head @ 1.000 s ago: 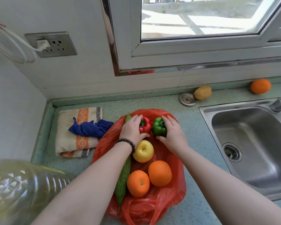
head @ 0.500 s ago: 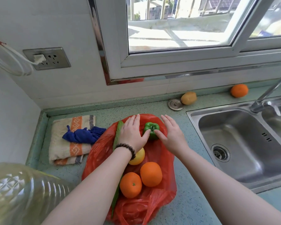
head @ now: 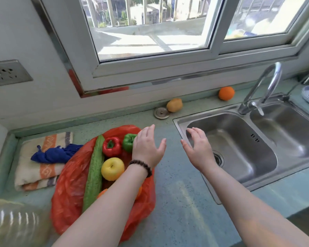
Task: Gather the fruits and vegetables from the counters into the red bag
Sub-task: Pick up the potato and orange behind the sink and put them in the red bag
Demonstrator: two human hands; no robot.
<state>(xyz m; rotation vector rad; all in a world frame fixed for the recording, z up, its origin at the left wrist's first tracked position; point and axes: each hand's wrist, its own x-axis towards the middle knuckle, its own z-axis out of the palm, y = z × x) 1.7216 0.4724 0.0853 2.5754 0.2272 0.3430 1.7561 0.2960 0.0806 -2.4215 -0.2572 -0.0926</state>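
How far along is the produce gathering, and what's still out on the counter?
Done: the cucumber, red pepper, green pepper and yellow apple lie on the red bag; orange fruit shows partly under the left forearm. In hand: nothing; the left hand and right hand are open and empty. Left: the yellowish-brown fruit and the orange by the back wall.

I note the bag (head: 70, 189) lying on the counter (head: 182, 202), left of the sink (head: 239, 148). On it the cucumber (head: 94, 172) lies leftmost, two peppers (head: 111, 146) at the far end, the apple (head: 112, 168) nearer me. A folded towel (head: 37, 168) sits left of the bag. Behind the sink, along the wall, rest an orange (head: 226, 93) and, left of it, a potato (head: 174, 105).
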